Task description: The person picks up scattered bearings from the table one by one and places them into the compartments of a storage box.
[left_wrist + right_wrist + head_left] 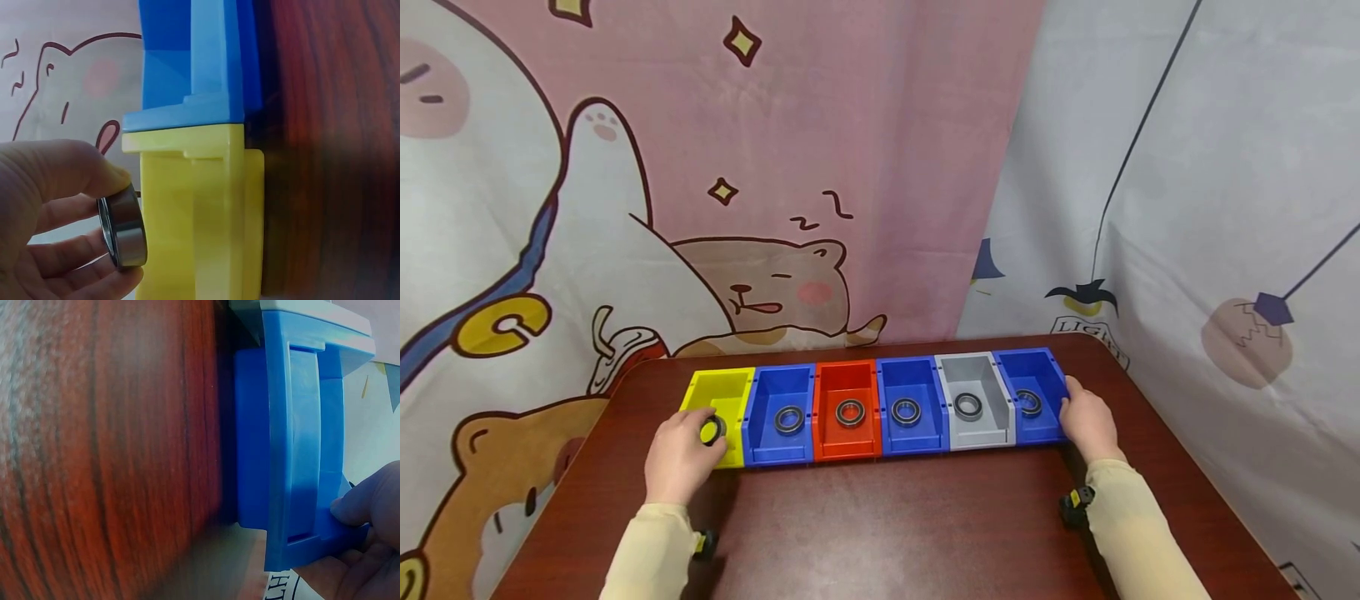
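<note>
My left hand (679,457) pinches a steel ball bearing (128,228) between thumb and fingertips. It holds the bearing tilted on edge over the front of the yellow bin (718,383), at the left end of a joined row of bins. My right hand (1090,423) grips the outer side wall of the blue bin (1030,367) at the right end. In the right wrist view its thumb (353,506) lies over the inside of that wall, with fingers outside. Another bearing (1038,403) lies in this blue bin, partly against its left wall.
Between the end bins stand a blue bin (782,379), a red bin (846,375), a second blue bin (910,375) and a grey bin (967,371), each with one bearing inside. The row stands on a dark red-brown wooden table (895,525). A printed curtain (925,167) hangs behind.
</note>
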`<state>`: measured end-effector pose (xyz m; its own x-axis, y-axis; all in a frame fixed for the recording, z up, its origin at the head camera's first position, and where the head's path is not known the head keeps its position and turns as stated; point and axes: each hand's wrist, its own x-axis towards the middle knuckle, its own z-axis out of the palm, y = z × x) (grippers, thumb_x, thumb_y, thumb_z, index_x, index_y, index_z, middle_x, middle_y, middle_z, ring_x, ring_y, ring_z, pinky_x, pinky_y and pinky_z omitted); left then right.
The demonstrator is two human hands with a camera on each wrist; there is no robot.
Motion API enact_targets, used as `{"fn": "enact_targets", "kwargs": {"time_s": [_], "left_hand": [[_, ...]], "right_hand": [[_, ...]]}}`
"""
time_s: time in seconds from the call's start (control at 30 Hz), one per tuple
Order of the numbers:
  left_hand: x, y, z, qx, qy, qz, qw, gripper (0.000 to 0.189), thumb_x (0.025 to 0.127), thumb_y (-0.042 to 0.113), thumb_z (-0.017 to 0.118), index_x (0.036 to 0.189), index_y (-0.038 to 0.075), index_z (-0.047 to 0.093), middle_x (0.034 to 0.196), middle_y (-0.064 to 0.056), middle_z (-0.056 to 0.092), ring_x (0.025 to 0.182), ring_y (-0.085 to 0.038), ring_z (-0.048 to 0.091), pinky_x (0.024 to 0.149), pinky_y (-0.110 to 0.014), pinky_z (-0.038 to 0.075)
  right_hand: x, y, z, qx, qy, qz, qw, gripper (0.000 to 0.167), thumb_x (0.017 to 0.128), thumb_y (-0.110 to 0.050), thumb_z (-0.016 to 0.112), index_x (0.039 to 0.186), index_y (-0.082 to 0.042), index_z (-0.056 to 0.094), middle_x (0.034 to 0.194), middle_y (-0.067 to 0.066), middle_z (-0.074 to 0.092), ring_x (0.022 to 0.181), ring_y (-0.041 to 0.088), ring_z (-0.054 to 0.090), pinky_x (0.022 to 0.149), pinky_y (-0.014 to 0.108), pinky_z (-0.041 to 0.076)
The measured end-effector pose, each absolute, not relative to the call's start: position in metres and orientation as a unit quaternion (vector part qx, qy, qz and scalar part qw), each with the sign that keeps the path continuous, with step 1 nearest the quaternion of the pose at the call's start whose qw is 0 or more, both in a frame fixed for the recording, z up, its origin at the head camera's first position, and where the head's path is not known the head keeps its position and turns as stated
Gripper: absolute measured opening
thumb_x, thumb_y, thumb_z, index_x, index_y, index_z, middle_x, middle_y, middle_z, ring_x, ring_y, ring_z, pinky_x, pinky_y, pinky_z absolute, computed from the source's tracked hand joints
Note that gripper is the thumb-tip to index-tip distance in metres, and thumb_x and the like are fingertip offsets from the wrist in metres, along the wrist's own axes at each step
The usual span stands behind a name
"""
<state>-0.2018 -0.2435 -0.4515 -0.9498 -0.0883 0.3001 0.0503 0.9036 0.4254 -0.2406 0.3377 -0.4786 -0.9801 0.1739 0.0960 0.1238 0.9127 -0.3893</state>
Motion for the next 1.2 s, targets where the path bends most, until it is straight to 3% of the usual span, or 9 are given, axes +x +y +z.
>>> {"fn": "enact_targets", "kwargs": {"time_s": [0.73,1.2], "left_hand": [[-0.253,-0.247,-0.476,-0.002,-0.98,-0.179,0.084,0.047,0.082,0.011,0.074,0.123,-0.008,0.063,0.123,-0.031,0.06,0.114,-0.048,0.055,0.097,-0.062,0.043],[-0.262,-0.248,-0.489,-0.001,-0.985,-0.167,0.048,0.042,0.081,0.001,0.068,0.122,-0.011,0.064,0.118,-0.031,0.064,0.107,-0.048,0.06,0.092,-0.06,0.046]], "right_hand": [[-0.241,0.337,-0.48,-0.079,-0.975,0.197,0.064,0.049,0.097,-0.002,0.047,0.14,0.016,0.035,0.126,0.043,0.049,0.11,0.057,0.053,0.093,0.064,0.043],[-0.241,0.337,-0.48,-0.077,-0.975,0.198,0.07,0.048,0.097,-0.002,0.047,0.14,0.016,0.036,0.125,0.043,0.05,0.11,0.057,0.053,0.092,0.064,0.043]]}}
